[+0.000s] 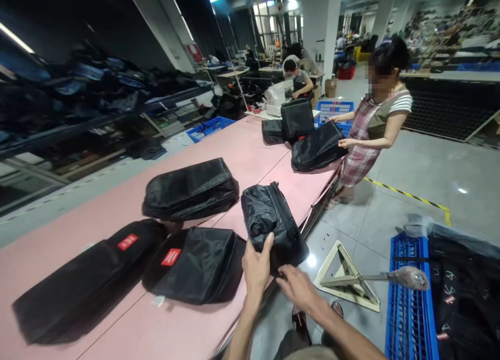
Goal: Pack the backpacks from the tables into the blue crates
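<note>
My left hand point(257, 263) sits partly hidden behind the black bag point(287, 222), a dark heap point(91, 78) blurs well left of my grip, and the black stack point(464, 282) rightward runs out of view!

A long table point(253, 159) runs from near left to far centre. On it, near, three bags point(191, 190) lie left of a fourth bag point(271, 214). Toward the far end are three more bags point(297, 118), with a co-worker point(361, 136) to their right. A basket point(410, 310) stands on the floor point(351, 227), near right.
</note>
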Demonstrator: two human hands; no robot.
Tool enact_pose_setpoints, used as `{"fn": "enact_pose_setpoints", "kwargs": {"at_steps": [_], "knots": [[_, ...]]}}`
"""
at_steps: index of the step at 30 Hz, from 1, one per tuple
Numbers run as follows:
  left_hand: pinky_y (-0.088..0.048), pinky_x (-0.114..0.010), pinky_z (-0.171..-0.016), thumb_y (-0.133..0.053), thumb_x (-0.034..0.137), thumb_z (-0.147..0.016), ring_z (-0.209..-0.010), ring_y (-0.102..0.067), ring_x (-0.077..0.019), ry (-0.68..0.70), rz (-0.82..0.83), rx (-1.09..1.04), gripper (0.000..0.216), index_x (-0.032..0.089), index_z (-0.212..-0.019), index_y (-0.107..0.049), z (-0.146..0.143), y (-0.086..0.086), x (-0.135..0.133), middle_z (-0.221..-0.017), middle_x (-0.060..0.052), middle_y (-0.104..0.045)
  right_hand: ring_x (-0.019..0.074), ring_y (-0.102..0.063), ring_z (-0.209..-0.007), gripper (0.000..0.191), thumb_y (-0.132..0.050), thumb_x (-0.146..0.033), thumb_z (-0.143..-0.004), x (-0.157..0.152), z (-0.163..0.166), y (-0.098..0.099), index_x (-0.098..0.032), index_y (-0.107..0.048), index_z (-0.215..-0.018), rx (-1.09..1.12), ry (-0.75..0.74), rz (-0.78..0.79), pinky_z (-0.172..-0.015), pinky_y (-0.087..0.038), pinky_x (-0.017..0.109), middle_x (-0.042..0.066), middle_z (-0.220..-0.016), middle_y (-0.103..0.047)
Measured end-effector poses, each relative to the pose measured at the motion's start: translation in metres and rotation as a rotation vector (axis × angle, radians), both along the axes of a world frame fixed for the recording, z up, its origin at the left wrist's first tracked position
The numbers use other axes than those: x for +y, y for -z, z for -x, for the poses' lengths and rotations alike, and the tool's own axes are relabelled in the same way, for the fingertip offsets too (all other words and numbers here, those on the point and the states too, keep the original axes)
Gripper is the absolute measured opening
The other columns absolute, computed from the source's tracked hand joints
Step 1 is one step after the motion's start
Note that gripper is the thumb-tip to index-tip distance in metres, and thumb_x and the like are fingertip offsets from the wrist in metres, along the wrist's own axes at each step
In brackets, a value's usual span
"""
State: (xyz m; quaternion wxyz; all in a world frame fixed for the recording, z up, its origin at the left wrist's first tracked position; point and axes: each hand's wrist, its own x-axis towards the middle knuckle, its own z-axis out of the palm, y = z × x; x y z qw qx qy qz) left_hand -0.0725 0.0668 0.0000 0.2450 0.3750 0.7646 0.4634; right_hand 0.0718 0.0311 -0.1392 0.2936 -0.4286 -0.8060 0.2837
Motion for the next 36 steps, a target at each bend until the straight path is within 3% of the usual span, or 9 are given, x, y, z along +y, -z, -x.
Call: {"fn": "enact_pose_setpoints", "kwargs": {"at_steps": [5,11,15,20,24,28,30,32,36], "knots": [[-0.055,-0.049,-0.108,-0.068,0.071,-0.091,-0.122,-0.076,-0.0391,-0.028,-0.065,-0.025,0.06,0.018,-0.116,-0.079,0.038,0.049,0.005,-0.121,-0.019,-0.085,0.0204,-0.076,-0.097,0.032,-0.057,-0.049,-0.111,0.038,-0.03,-0.041,-0.023,-0.074,-0.12,0.287,0.29,0.252,-0.085,-0.06,0.032,0.007,-0.111,-0.081],[-0.056,-0.043,-0.104,-0.07,0.066,-0.094,-0.118,-0.077,-0.0353,0.01,-0.099,-0.057,0.056,0.017,-0.119,-0.078,0.027,0.046,0.007,-0.124,-0.018,-0.084,0.0267,-0.069,-0.127,0.064,-0.065,-0.061,-0.104,0.098,-0.006,-0.078,-0.02,-0.062,-0.152,0.337,0.293,0.135,-0.115,-0.056,0.046,0.016,-0.146,-0.07],[-0.057,-0.041,-0.099,-0.07,0.066,-0.094,-0.113,-0.077,-0.0329,0.123,-0.106,-0.102,0.056,0.017,-0.119,-0.078,0.014,0.051,0.004,-0.12,-0.016,-0.085,0.0263,-0.072,-0.124,0.056,-0.057,-0.063,-0.109,0.151,0.012,-0.092,-0.023,-0.066,-0.147,0.182,0.358,0.105,-0.11,-0.055,0.04,0.013,-0.14,-0.075],[-0.058,-0.043,-0.096,-0.073,0.072,-0.086,-0.104,-0.078,-0.0344,0.053,-0.054,-0.105,0.06,0.017,-0.108,-0.081,0.04,0.055,-0.001,-0.11,-0.015,-0.087,0.0299,-0.074,-0.126,0.059,-0.034,-0.059,-0.117,0.172,-0.045,-0.038,-0.019,-0.074,-0.134,-0.132,0.661,0.48,-0.103,-0.051,0.035,0.019,-0.129,-0.081],[-0.057,-0.046,-0.105,-0.072,0.072,-0.085,-0.119,-0.076,-0.0384,-0.007,-0.037,-0.099,0.064,0.016,-0.115,-0.083,0.074,0.053,-0.004,-0.12,-0.016,-0.086,0.0385,-0.078,-0.118,0.053,-0.04,-0.041,-0.114,0.11,-0.089,0.029,-0.007,-0.081,-0.11,-0.233,0.757,0.738,-0.095,-0.056,0.039,0.031,-0.117,-0.081],[-0.056,-0.052,-0.114,-0.073,0.075,-0.083,-0.129,-0.074,-0.042,0.123,-0.02,-0.163,0.072,0.015,-0.122,-0.082,0.078,0.051,-0.002,-0.129,-0.016,-0.085,0.0404,-0.08,-0.116,0.044,-0.048,-0.04,-0.11,0.056,-0.099,0.067,-0.012,-0.081,-0.107,-0.227,0.796,0.807,-0.096,-0.06,0.043,0.027,-0.11,-0.083],[-0.056,-0.054,-0.116,-0.075,0.078,-0.079,-0.131,-0.073,-0.0432,0.195,-0.016,-0.21,0.075,0.016,-0.122,-0.082,0.068,0.049,0.003,-0.129,-0.015,-0.085,0.0417,-0.077,-0.124,0.039,-0.057,-0.032,-0.102,0.053,-0.105,0.068,-0.011,-0.077,-0.128,-0.195,0.838,0.712,-0.104,-0.059,0.047,0.027,-0.125,-0.08],[-0.055,-0.055,-0.119,-0.079,0.08,-0.075,-0.133,-0.073,-0.0442,0.291,0.005,-0.255,0.075,0.018,-0.118,-0.083,0.053,0.043,0.009,-0.128,-0.014,-0.085,0.0401,-0.068,-0.14,0.059,-0.06,-0.025,-0.097,0.059,-0.116,0.054,-0.012,-0.062,-0.154,-0.144,0.846,0.426,-0.117,-0.055,0.052,0.025,-0.148,-0.071],[-0.052,-0.054,-0.123,-0.082,0.078,-0.076,-0.137,-0.07,-0.0432,0.549,-0.023,-0.337,0.072,0.02,-0.117,-0.085,0.02,0.015,0.022,-0.129,-0.011,-0.085,0.0358,-0.047,-0.162,0.084,-0.059,-0.032,-0.103,0.066,-0.139,-0.016,-0.022,-0.025,-0.179,-0.112,0.696,-0.218,-0.129,-0.048,0.06,0.021,-0.174,-0.046]]}}
